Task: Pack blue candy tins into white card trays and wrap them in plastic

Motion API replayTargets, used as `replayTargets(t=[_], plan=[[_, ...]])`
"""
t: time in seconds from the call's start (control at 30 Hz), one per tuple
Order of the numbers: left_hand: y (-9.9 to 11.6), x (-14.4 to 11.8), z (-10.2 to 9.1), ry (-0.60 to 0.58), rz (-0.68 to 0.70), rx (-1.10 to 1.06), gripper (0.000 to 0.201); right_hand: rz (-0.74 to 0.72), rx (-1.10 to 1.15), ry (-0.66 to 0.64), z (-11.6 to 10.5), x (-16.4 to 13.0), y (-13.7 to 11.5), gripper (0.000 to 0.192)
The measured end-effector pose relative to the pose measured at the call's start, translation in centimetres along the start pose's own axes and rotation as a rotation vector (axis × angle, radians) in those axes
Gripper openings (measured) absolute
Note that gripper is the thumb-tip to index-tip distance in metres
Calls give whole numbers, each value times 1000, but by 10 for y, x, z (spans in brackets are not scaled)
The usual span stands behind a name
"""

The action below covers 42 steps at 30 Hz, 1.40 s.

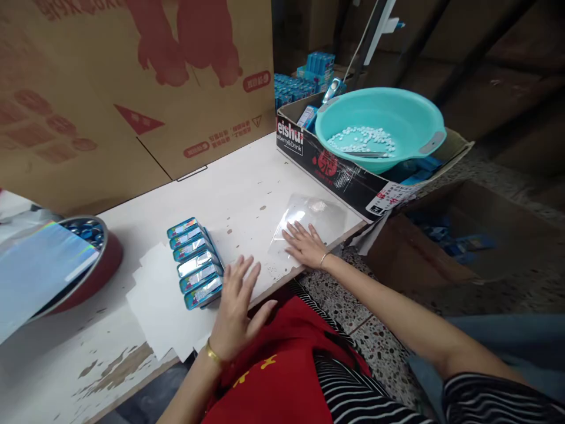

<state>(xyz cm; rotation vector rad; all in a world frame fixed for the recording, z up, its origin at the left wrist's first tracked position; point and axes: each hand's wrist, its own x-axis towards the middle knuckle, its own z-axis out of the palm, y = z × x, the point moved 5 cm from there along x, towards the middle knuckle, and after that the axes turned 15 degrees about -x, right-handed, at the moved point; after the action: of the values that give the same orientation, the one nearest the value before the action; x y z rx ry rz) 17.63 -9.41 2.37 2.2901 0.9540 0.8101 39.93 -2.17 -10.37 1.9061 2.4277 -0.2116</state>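
My right hand [306, 244] lies flat, fingers stretched out, on a clear plastic sheet [329, 219] at the table's near right edge. My left hand [238, 306] has its fingers apart and holds nothing; it is just right of a row of small blue boxes [194, 265]. Several of these boxes stand side by side in two slightly offset groups, with shiny, printed tops. Beneath and beside them, white paper sheets [152, 294] are fanned out on the table.
A turquoise basin [384, 112] with small white pellets and a flat metallic tool rests on a black-printed carton [322, 162]. At left, a red bowl [112, 253] is partly covered by an iridescent sheet [44, 271]. A large cardboard box [212, 112] stands behind the white table [238, 188].
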Motion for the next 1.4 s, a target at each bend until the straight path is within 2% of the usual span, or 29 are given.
replayTargets(t=[0.1,0.2,0.3,0.43,0.53,0.63,0.8,0.87,0.97,1.07,1.17,1.3,1.4], plan=[[-7,1,29,-124,-60,-121,54,22,0,21,5,5,2,48],[-23,2,48,-142,-154,-319,40,45,55,32,4,11,4,45],[-41,9,67,-19,-350,-587,34,100,226,4,-1,15,9,44],[-63,26,96,284,-723,-992,48,197,625,-9,-14,17,-7,47],[-68,39,110,375,-797,-1156,45,186,832,52,-23,14,-34,49],[-71,39,109,405,-791,-1166,38,208,932,84,-23,10,-47,48],[-78,19,98,542,-853,-1147,40,288,1207,189,-20,2,-36,63],[-77,19,96,575,-843,-1199,40,269,1258,202,-21,-5,-39,68],[-71,26,93,635,-784,-1293,35,201,1272,158,-19,-19,-57,69],[-66,32,91,641,-773,-1374,35,161,1352,163,-17,-27,-70,62],[-63,34,92,585,-787,-1456,37,193,1385,226,-20,-25,-60,54],[-66,34,81,679,-793,-1313,39,316,1422,327,-39,-19,-25,55],[-58,45,73,686,-739,-1260,37,321,1322,354,-59,-21,-19,54]])
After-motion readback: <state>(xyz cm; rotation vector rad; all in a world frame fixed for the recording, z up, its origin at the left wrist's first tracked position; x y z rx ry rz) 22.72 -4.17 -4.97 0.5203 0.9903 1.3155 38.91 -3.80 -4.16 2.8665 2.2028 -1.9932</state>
